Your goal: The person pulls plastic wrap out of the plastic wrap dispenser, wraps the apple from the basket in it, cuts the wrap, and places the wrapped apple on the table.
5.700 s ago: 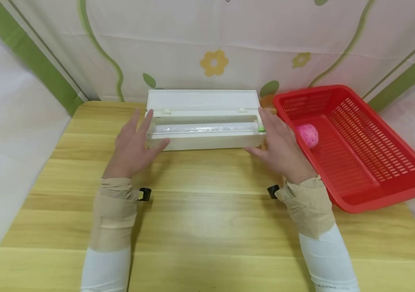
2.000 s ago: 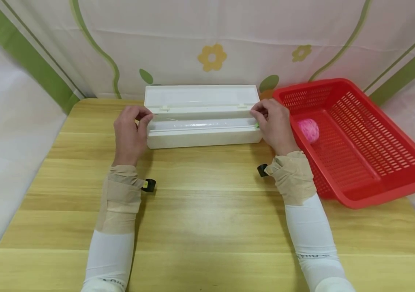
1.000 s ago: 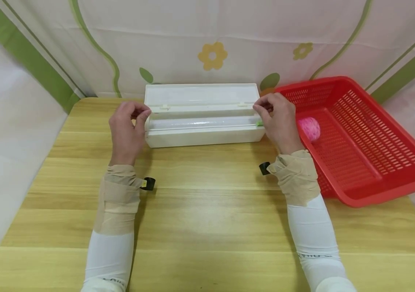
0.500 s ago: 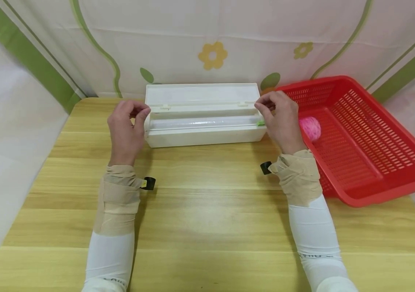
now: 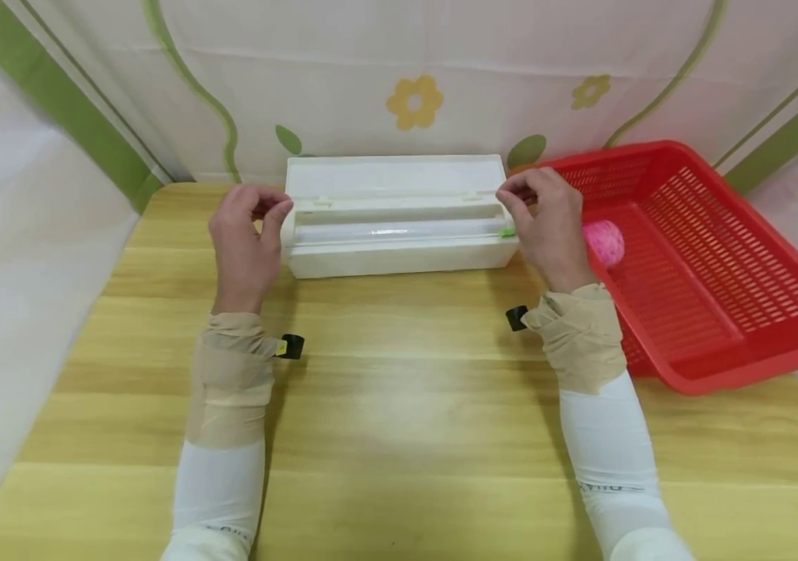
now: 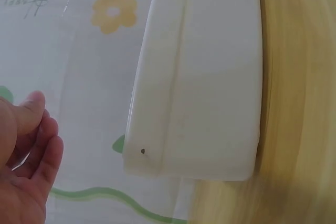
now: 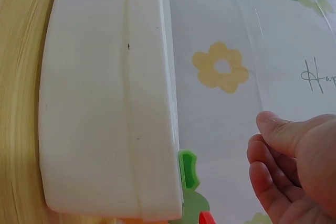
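A white cling film dispenser box [image 5: 402, 259] stands at the back of the table, its lid [image 5: 395, 175] raised. Inside it lies a shiny roll of cling film [image 5: 399, 229]. My left hand [image 5: 248, 245], above the box's left end, pinches thumb against fingers at a corner of the clear film. Over the right end, my right hand [image 5: 549, 230] pinches the other corner likewise. The film between them is almost invisible; faint lines run to the thumb tips in the wrist views. A green slider [image 7: 189, 170] sits at the box's right end.
A red plastic basket [image 5: 693, 312] stands at the right, close to my right forearm, with a pink ball [image 5: 604, 242] inside. A patterned curtain [image 5: 343, 86] hangs directly behind the box. The wooden table [image 5: 399, 436] stretches toward me.
Earlier both hands were spread at the box's ends. They then came to pinch the film's corners above the box. In the last second they have risen slightly; the box stays put.
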`<state>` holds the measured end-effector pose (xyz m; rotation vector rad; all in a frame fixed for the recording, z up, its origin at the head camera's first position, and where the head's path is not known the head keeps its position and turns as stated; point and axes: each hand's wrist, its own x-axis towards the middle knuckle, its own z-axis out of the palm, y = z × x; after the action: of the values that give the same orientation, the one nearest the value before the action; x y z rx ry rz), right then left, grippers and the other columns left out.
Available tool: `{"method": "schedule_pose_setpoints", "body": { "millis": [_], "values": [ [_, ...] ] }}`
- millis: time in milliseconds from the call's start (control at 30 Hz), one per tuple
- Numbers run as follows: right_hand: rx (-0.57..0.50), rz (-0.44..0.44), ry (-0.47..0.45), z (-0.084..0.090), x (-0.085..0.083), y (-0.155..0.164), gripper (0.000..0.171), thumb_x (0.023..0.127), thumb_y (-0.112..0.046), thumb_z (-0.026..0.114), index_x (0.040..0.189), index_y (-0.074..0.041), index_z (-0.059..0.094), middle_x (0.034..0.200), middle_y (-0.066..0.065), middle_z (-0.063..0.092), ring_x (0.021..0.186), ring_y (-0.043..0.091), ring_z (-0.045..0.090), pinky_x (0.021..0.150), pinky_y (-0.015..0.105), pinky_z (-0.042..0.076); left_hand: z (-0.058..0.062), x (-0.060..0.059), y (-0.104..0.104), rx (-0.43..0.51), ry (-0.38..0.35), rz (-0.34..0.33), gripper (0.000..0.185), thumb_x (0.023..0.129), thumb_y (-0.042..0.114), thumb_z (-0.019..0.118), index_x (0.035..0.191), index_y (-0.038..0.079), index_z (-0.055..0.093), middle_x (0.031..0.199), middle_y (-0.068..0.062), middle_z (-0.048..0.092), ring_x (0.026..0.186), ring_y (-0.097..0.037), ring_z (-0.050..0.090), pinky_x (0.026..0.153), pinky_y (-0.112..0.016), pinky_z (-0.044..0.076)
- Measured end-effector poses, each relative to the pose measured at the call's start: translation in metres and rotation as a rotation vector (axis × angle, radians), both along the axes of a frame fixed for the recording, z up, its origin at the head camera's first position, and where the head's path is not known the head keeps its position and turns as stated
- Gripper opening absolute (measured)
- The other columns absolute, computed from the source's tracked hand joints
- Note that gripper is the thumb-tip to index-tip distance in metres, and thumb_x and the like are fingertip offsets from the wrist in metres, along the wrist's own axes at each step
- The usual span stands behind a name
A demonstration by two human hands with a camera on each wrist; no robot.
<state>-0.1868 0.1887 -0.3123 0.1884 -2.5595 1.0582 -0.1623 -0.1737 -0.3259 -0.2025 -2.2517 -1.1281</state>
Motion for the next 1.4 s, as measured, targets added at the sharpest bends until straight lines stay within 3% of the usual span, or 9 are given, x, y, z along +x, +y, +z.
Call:
{"method": "schedule_pose_setpoints", "body": {
  "millis": [433, 667, 800, 967, 1233, 1400],
  "values": [
    [-0.003, 0.036, -0.016, 0.007, -0.014, 0.003, 0.022, 0.102, -0.018, 0.070, 0.114, 0.000, 0.074, 0.110, 0.015, 0.072, 0.097, 0.020, 0.062, 0.084, 0.015, 0.048, 0.003, -0.007, 0.002, 0.018, -0.018, 0.004, 0.018, 0.102, 0.007, 0.067, 0.106, -0.010, 0.071, 0.105, -0.024, 0.069, 0.092, -0.017, 0.057, 0.084, -0.016, 0.045],
    [0.043, 0.044, -0.026, 0.016, -0.017, 0.005, 0.021, 0.104, -0.017, 0.067, 0.114, 0.000, 0.075, 0.110, 0.016, 0.072, 0.096, 0.022, 0.062, 0.083, 0.016, 0.047, 0.011, -0.014, -0.001, -0.054, -0.046, -0.034, 0.021, 0.104, 0.010, 0.064, 0.107, -0.010, 0.070, 0.107, -0.026, 0.068, 0.097, -0.029, 0.061, 0.086, -0.022, 0.045],
    [0.108, 0.101, -0.025, 0.022, -0.019, 0.008, 0.020, 0.104, -0.015, 0.066, 0.112, 0.002, 0.074, 0.108, 0.018, 0.071, 0.093, 0.023, 0.059, 0.081, 0.021, 0.045, 0.018, -0.017, -0.005, -0.141, -0.064, -0.057, 0.021, 0.106, 0.011, 0.062, 0.106, -0.009, 0.069, 0.106, -0.026, 0.067, 0.097, -0.034, 0.060, 0.086, -0.029, 0.045],
    [0.207, 0.171, -0.070, 0.031, -0.021, 0.012, 0.019, 0.104, -0.013, 0.066, 0.116, 0.001, 0.071, 0.110, 0.016, 0.070, 0.097, 0.028, 0.060, 0.086, 0.030, 0.048, 0.025, -0.021, -0.010, -0.220, -0.051, -0.077, 0.023, 0.105, 0.012, 0.062, 0.105, -0.010, 0.067, 0.102, -0.027, 0.065, 0.091, -0.034, 0.057, 0.081, -0.030, 0.040],
    [0.242, 0.230, -0.109, 0.038, -0.030, 0.010, 0.019, 0.104, -0.015, 0.067, 0.116, 0.000, 0.071, 0.112, 0.014, 0.070, 0.101, 0.028, 0.064, 0.085, 0.024, 0.049, 0.030, -0.028, -0.015, -0.206, -0.105, -0.058, 0.024, 0.106, 0.014, 0.060, 0.108, -0.010, 0.067, 0.106, -0.025, 0.066, 0.093, -0.026, 0.055, 0.081, -0.025, 0.039],
    [0.264, 0.235, -0.149, 0.042, -0.037, 0.008, 0.020, 0.105, -0.016, 0.065, 0.116, 0.000, 0.069, 0.114, 0.016, 0.068, 0.102, 0.028, 0.061, 0.087, 0.029, 0.050, 0.033, -0.032, -0.016, -0.225, -0.120, -0.060, 0.025, 0.106, 0.015, 0.059, 0.109, -0.009, 0.066, 0.107, -0.024, 0.066, 0.095, -0.028, 0.056, 0.082, -0.026, 0.041]
  ]
}}
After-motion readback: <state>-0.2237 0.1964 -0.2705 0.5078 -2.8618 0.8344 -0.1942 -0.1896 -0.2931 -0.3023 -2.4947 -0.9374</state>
